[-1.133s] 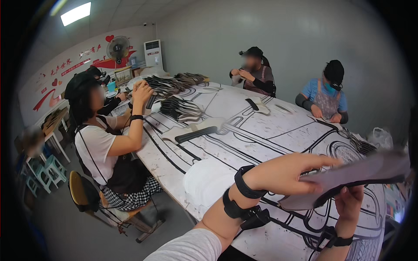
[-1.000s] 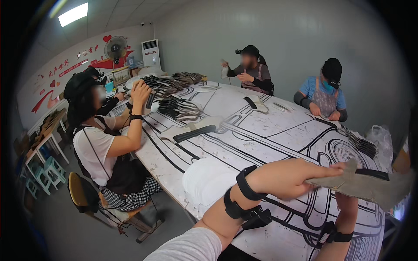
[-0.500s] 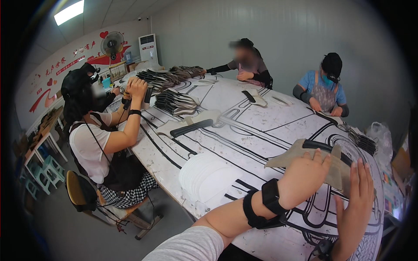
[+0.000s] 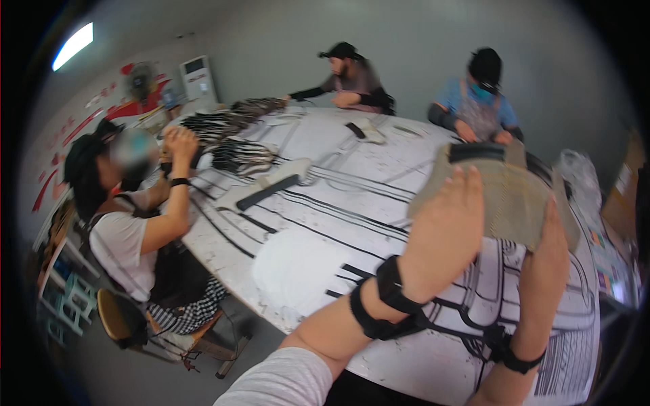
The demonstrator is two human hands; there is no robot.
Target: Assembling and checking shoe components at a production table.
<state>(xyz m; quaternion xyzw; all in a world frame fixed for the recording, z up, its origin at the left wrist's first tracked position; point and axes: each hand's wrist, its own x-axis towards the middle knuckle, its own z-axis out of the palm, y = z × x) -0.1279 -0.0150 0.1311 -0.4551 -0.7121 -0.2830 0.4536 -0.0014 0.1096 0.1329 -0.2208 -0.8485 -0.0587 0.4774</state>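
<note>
A beige-grey stitched cover piece (image 4: pixel 504 199) with black trim stands tilted up over the near right of the table, its seamed side toward me. My left hand (image 4: pixel 450 230) presses along its left part, fingers straight and together. At its lower right edge, my right hand (image 4: pixel 547 260) grips the piece, fingers pointing up. The thumbs are hidden, and some motion blur softens both hands. Dark bands circle both my wrists. Left of my forearm lies a spread stack of white oval sheets (image 4: pixel 298 271).
Another beige piece with a black strip (image 4: pixel 267 193) lies mid-table (image 4: pixel 352 233). Piles of dark-edged pieces (image 4: pixel 240 157) rest at the far left. Co-workers sit at the left (image 4: pixel 128 216), far side (image 4: pixel 355 84) and far right (image 4: pixel 481 101). A clear plastic bag (image 4: pixel 580 179) sits at the right edge.
The beige-grey piece has come up from lying on the table to a tilted stance. My right hand has closed in on its right edge. The view has shifted, moving the room leftward.
</note>
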